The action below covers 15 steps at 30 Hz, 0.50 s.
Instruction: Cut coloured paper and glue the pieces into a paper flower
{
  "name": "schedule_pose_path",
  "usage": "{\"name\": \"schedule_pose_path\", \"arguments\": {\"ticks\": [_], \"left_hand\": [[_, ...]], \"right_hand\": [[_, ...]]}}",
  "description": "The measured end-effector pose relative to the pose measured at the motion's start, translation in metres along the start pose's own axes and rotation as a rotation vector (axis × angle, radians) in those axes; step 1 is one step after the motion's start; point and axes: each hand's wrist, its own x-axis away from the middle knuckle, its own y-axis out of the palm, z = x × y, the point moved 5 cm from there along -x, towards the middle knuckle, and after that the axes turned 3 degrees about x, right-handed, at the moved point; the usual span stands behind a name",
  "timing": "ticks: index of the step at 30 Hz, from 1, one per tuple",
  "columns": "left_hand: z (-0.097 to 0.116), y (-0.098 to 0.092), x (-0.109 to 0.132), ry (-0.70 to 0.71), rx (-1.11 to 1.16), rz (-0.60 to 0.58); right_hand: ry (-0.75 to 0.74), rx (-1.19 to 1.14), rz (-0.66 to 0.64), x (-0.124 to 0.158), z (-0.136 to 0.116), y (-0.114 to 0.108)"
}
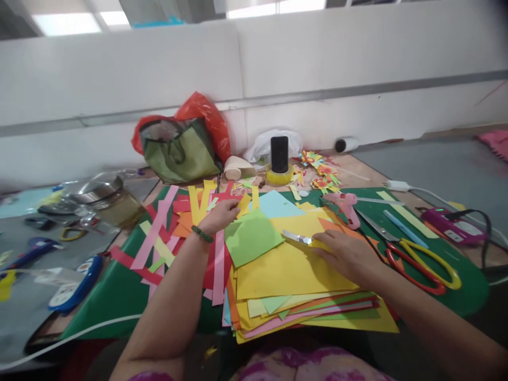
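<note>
My left hand (223,216), with a green beaded bracelet at its wrist, is closed on a small yellow paper piece (244,204) above the heap of strips. My right hand (337,246) rests over the paper stack, its fingers round a utility knife (297,237) whose silvery blade points left. Most of the knife's yellow handle is hidden by the fingers. Beneath the blade lies a large yellow sheet (273,272), topped by a green sheet (252,239) and a light blue sheet (278,205). Pink strips (219,264) and yellow strips (194,203) spread out at left.
Large scissors (413,259) and a pink glue gun (346,207) lie right on the green mat (107,301). A phone (279,154) stands in a tape roll (280,175). Behind are a green bag (178,151) and paper flowers (325,180). A jar (115,203) stands left.
</note>
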Motion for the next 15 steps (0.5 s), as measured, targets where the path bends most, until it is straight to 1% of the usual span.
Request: {"name": "schedule_pose_path", "arguments": {"ticks": [1, 3, 7, 10, 12, 15], "left_hand": [[-0.005, 0.0, -0.004, -0.003, -0.122, 0.013], [-0.012, 0.005, -0.009, -0.013, -0.252, 0.02], [-0.021, 0.017, -0.015, -0.048, -0.338, 0.03], [-0.027, 0.02, -0.015, -0.078, -0.399, 0.083], [-0.029, 0.019, -0.013, -0.092, -0.426, 0.133], [-0.028, 0.017, -0.012, -0.102, -0.435, 0.21]], "right_hand": [[-0.015, -0.009, -0.029, -0.001, -0.003, 0.002], [-0.042, -0.032, -0.061, -0.002, -0.007, 0.005], [-0.052, -0.039, -0.069, -0.001, -0.01, 0.013], [-0.058, -0.017, -0.063, 0.002, -0.009, 0.017], [-0.068, -0.013, -0.038, 0.002, -0.008, 0.011], [-0.075, -0.033, 0.029, -0.012, -0.009, -0.014]]}}
